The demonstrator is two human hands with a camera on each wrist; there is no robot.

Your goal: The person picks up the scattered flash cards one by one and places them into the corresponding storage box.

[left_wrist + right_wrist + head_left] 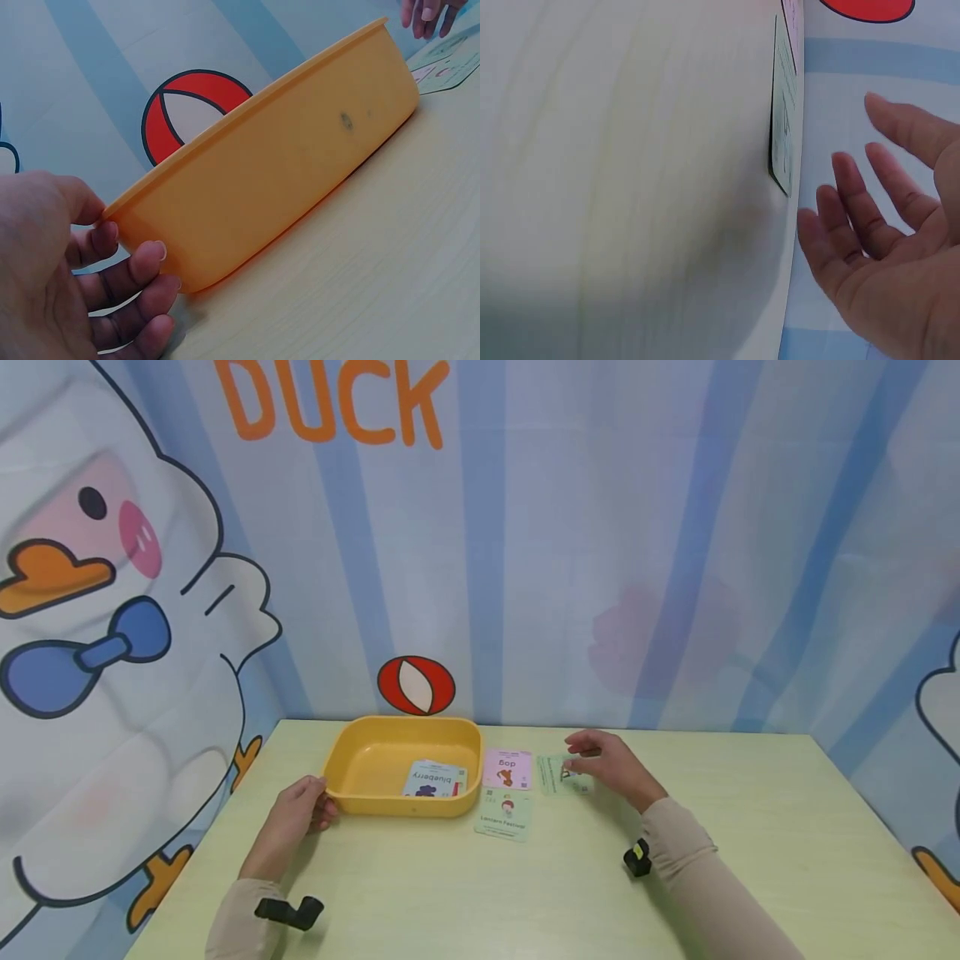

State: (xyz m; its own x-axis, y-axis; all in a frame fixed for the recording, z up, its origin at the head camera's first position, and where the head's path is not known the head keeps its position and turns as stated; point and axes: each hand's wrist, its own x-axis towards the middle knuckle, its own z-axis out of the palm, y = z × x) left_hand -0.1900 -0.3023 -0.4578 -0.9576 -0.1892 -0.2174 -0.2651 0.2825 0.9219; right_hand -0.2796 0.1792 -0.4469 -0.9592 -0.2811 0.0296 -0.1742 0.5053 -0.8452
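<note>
A yellow plastic tray [442,807] stands on the table, and my left hand [296,814] pinches its near left corner between thumb and forefinger. The left wrist view shows the thumb at the rim and the other fingers loosely bent beside the tray's outer wall [262,172]. My right hand [615,768] hovers over the green cards [553,777], fingers spread and relaxed, holding nothing. In the right wrist view the hand [885,240] is apart from the green card [781,120] on the table. A blueberry card [438,777] lies on top of others inside the tray.
Right of the tray lie a pink dog card [508,768] and, nearer, a green Lantern Festival card [504,815]. The pale table [420,893] ends at a printed cloth backdrop [555,568] with a duck and a red ball. Each sleeve carries a black wrist camera [637,857].
</note>
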